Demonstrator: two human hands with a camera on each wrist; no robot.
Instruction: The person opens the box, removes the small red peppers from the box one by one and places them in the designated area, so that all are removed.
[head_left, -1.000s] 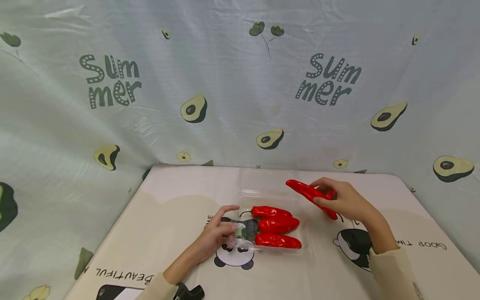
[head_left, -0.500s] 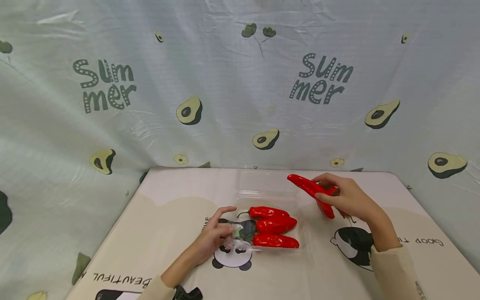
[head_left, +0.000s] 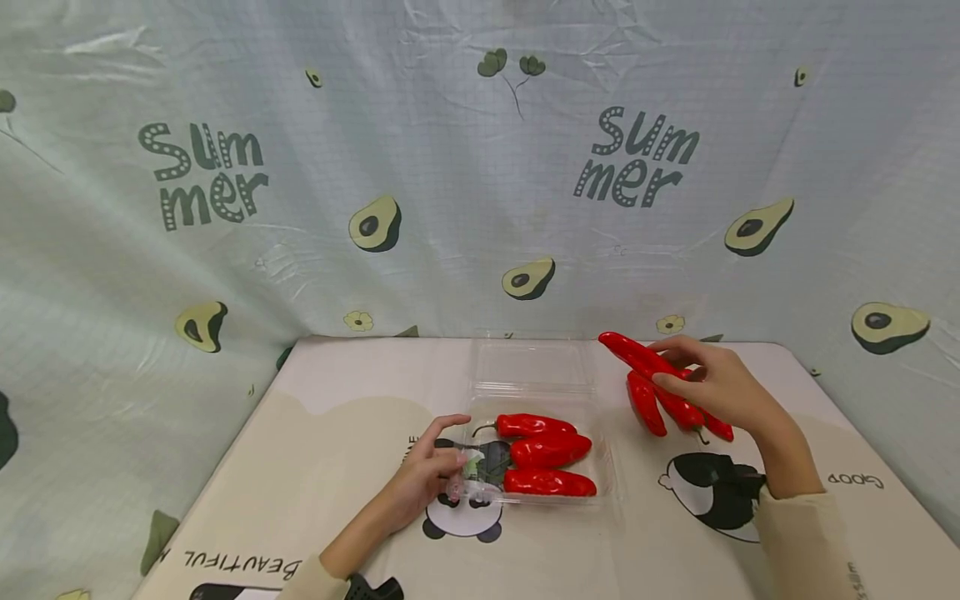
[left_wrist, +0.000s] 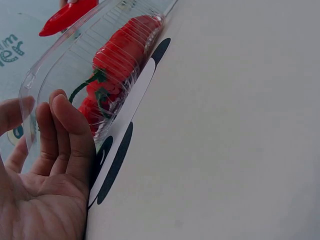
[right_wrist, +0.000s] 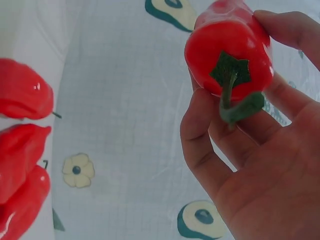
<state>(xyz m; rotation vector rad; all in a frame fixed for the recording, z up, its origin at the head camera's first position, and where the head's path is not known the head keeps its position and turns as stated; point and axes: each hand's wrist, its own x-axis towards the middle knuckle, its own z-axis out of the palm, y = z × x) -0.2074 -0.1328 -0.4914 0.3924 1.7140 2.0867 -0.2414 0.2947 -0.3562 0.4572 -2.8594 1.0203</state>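
My right hand (head_left: 718, 385) grips a long red pepper (head_left: 633, 353), its green stem facing the right wrist camera. Fingers and thumb hold the pepper's sides, above other red peppers (head_left: 645, 403) on the table at the right, partly hidden by the hand. Three more red peppers (head_left: 550, 451) lie side by side in a clear plastic container (head_left: 611, 467), with stems to the left. My left hand (head_left: 424, 477) holds the container's left edge, thumb over the rim and index finger stretched out. In the left wrist view the curled fingers (left_wrist: 72, 125) lie against the clear wall.
The container's clear lid (head_left: 534, 364) is folded back flat behind it. A pale cover with panda prints lies on the table (head_left: 352, 442). Behind hangs a curtain (head_left: 450, 167) with avocado prints.
My right hand has moved right with the pepper and lifted it slightly, uncovering more of the peppers on the table. The left hand keeps its place on the container; the head view has shifted slightly.
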